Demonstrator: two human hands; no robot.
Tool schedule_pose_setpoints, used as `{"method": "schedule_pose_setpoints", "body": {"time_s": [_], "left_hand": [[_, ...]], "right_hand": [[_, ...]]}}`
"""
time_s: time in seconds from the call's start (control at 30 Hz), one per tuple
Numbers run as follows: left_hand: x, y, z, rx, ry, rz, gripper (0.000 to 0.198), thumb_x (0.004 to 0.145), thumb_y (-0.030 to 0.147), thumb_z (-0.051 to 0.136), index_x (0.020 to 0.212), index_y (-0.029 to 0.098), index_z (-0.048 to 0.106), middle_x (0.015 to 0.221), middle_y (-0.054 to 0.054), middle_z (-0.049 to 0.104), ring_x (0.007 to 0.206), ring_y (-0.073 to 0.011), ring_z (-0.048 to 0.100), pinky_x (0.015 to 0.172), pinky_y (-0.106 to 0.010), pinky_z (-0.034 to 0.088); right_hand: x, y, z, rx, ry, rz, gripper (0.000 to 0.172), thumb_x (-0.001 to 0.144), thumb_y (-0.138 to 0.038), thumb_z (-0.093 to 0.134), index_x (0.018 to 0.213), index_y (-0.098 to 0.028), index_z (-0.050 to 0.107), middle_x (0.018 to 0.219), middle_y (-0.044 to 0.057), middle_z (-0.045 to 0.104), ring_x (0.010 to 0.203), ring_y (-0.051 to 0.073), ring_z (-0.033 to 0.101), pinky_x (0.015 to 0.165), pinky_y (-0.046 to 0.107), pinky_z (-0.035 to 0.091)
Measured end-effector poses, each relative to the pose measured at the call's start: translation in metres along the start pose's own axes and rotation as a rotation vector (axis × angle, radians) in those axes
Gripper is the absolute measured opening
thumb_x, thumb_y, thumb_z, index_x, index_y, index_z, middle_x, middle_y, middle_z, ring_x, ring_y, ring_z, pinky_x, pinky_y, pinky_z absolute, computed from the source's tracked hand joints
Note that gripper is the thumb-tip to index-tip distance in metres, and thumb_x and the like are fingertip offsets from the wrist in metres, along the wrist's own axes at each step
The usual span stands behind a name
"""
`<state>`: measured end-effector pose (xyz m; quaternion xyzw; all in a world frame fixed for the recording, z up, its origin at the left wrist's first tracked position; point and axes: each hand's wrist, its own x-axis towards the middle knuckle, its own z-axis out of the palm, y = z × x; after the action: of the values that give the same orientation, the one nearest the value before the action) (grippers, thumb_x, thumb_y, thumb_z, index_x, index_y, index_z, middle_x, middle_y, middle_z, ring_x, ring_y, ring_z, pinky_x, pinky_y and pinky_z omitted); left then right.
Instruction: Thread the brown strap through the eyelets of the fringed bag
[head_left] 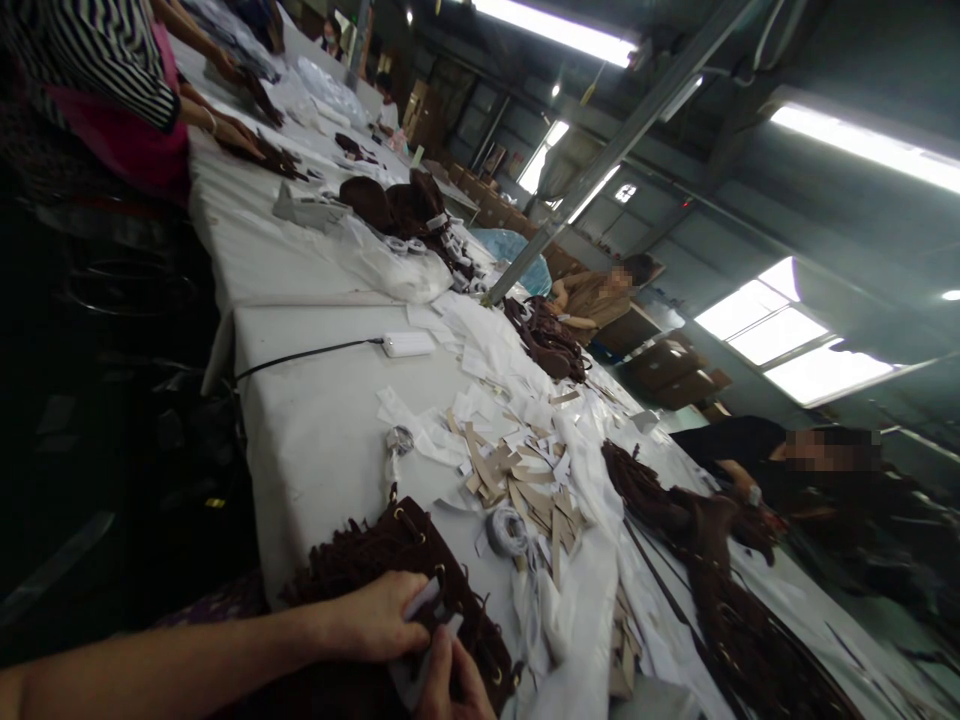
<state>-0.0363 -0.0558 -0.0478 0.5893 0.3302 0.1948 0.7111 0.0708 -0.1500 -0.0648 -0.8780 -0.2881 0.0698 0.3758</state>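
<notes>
A dark brown fringed bag (pixel 405 540) with gold eyelets lies at the table's near edge. Over its top edge, my left hand (pixel 379 615) pinches a white strip (pixel 422 598) between thumb and fingers. Close beside it, my right hand (pixel 454 685) is closed, thumb and finger pressed on a white strip end (pixel 452 628). Whether both ends belong to one strip I cannot tell. Part of the bag is hidden under my hands and forearm. A wrapped white strap end (pixel 398 440) sticks up from the bag's far corner.
Beige and white paper scraps (pixel 525 475) and a white roll (pixel 508 530) lie beyond the bag. A white power box (pixel 409 344) trails a black cable. More brown fringed bags (pixel 720 590) lie at right. Several people work around the long white-covered table (pixel 300 420); a metal post (pixel 540 240) rises from it.
</notes>
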Motion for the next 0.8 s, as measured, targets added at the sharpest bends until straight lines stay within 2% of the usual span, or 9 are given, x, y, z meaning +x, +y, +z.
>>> {"method": "schedule_pose_setpoints", "body": {"time_s": [0.1, 0.2, 0.27, 0.37, 0.47, 0.6, 0.7, 0.8], "left_hand": [[-0.005, 0.002, 0.001, 0.141, 0.08, 0.106, 0.003, 0.074, 0.018, 0.056, 0.072, 0.018, 0.055, 0.066, 0.004, 0.054, 0.062, -0.0125, 0.046, 0.056, -0.024, 0.031], [-0.009, 0.002, -0.002, 0.192, 0.055, 0.187, 0.008, 0.079, 0.016, 0.05, 0.076, 0.018, 0.057, 0.068, 0.003, 0.056, 0.062, -0.0124, 0.046, 0.058, -0.024, 0.033], [-0.011, 0.002, -0.007, 0.093, -0.026, 0.161, 0.011, 0.08, 0.018, 0.05, 0.083, 0.018, 0.061, 0.073, 0.002, 0.058, 0.065, -0.0129, 0.047, 0.06, -0.023, 0.035], [-0.011, 0.001, -0.011, -0.19, -0.143, 0.051, 0.016, 0.08, 0.022, 0.053, 0.09, 0.017, 0.064, 0.08, 0.001, 0.06, 0.071, -0.0137, 0.049, 0.063, -0.022, 0.038], [-0.007, -0.002, -0.01, -0.406, -0.113, -0.049, 0.02, 0.076, 0.032, 0.061, 0.085, 0.014, 0.064, 0.074, 0.001, 0.058, 0.066, -0.0123, 0.049, 0.061, -0.022, 0.039], [-0.002, -0.008, -0.005, -0.487, -0.052, -0.071, 0.031, 0.068, 0.04, 0.071, 0.079, 0.013, 0.063, 0.067, 0.002, 0.059, 0.057, -0.0108, 0.048, 0.055, -0.022, 0.037], [-0.001, -0.011, -0.004, -0.477, -0.019, -0.052, 0.033, 0.065, 0.042, 0.074, 0.074, 0.012, 0.061, 0.062, 0.003, 0.056, 0.055, -0.0096, 0.045, 0.052, -0.021, 0.033], [-0.001, -0.012, -0.004, -0.471, 0.006, -0.04, 0.038, 0.064, 0.047, 0.075, 0.073, 0.013, 0.059, 0.063, 0.003, 0.056, 0.056, -0.0101, 0.045, 0.053, -0.021, 0.033]], "right_hand": [[-0.004, -0.01, 0.009, -0.13, 0.025, -0.11, 0.054, 0.078, -0.066, 0.043, 0.076, -0.023, 0.075, 0.074, 0.009, 0.074, 0.066, 0.027, 0.067, 0.056, 0.033, 0.048], [-0.006, -0.011, 0.015, -0.172, 0.041, -0.102, 0.055, 0.078, -0.069, 0.042, 0.078, -0.025, 0.075, 0.069, 0.007, 0.073, 0.063, 0.026, 0.067, 0.054, 0.032, 0.047], [-0.006, -0.01, 0.016, -0.166, 0.051, -0.075, 0.056, 0.077, -0.072, 0.043, 0.079, -0.026, 0.075, 0.068, 0.005, 0.073, 0.061, 0.025, 0.066, 0.053, 0.031, 0.047], [-0.006, -0.011, 0.014, -0.127, 0.062, -0.104, 0.058, 0.076, -0.075, 0.044, 0.078, -0.026, 0.075, 0.069, 0.006, 0.073, 0.061, 0.024, 0.066, 0.054, 0.03, 0.047], [-0.006, -0.017, 0.011, -0.049, 0.008, -0.12, 0.06, 0.079, -0.074, 0.04, 0.078, -0.025, 0.075, 0.074, 0.007, 0.074, 0.067, 0.024, 0.068, 0.06, 0.029, 0.048], [-0.004, -0.022, 0.004, -0.02, -0.097, -0.025, 0.056, 0.08, -0.072, 0.042, 0.08, -0.025, 0.072, 0.077, 0.006, 0.074, 0.071, 0.023, 0.067, 0.062, 0.029, 0.048], [0.001, -0.021, 0.001, 0.075, -0.146, 0.048, 0.05, 0.073, -0.071, 0.055, 0.074, -0.022, 0.068, 0.061, 0.003, 0.069, 0.059, 0.021, 0.063, 0.053, 0.028, 0.047], [0.005, -0.019, 0.0, 0.175, -0.221, 0.113, 0.048, 0.071, -0.069, 0.059, 0.062, -0.022, 0.061, 0.046, 0.0, 0.061, 0.046, 0.018, 0.058, 0.044, 0.026, 0.043]]}}
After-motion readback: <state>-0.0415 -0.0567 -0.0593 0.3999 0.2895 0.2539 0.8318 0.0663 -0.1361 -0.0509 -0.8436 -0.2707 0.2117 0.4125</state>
